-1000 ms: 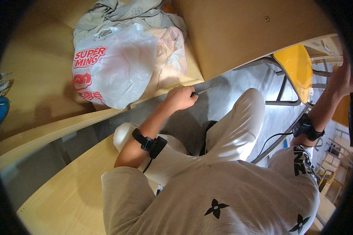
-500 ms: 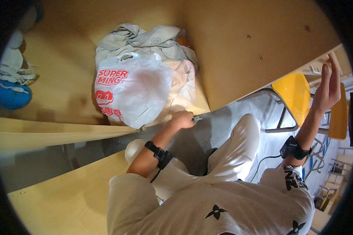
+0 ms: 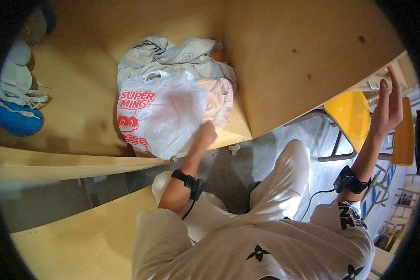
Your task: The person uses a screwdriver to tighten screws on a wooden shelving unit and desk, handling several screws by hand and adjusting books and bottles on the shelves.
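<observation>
Left hand (image 3: 205, 135) curled by white bag (image 3: 175, 109) half-covering cloth (image 3: 172, 56), grip unclear, right hand (image 3: 388, 111) straight-fingered near wooden panel (image 3: 308, 51), yellow chair (image 3: 347, 116)

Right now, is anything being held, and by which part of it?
It cannot be told for the left hand: it is blurred by the white bag, its grip unclear. The right hand is open, with nothing visible in it.

A pale wood cabinet (image 3: 266, 70), dim inside — past its right edge, a yellow chair (image 3: 347, 121) stands on grey tiles (image 3: 271, 145) bright with glare. A wood board (image 3: 88, 219) faces the cabinet's front edge.
</observation>
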The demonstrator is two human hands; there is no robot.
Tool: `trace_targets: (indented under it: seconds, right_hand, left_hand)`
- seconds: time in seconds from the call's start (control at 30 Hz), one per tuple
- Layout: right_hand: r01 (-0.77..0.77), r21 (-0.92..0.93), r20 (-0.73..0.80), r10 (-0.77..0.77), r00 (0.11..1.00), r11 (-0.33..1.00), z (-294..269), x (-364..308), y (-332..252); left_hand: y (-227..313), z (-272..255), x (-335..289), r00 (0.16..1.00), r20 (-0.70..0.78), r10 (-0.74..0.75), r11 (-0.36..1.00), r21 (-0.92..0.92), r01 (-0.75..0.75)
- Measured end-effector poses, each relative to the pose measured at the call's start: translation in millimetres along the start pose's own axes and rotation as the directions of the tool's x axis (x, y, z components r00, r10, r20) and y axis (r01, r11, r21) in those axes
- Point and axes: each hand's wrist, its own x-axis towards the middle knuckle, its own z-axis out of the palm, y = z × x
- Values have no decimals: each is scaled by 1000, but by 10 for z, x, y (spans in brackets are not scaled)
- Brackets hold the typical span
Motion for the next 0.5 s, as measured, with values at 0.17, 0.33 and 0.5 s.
trace_targets:
  seconds: [0.17,0.33,0.5]
  right_hand:
    - [79,106,-29,-76,997,991,42,103,-21]
    - [-30,110,-39,35,999,993,24,-65,71]
    - [70,143,-126,-52,991,987,122,91,-21]
  left_hand:
    - [-534,-183,427,822,-553,-135,867,-468,-172]
    - [-377,-527,571,567,-725,-392,677,-644,-355]
    - [-588,-436,763,669,-644,-372,502,-745,-439]
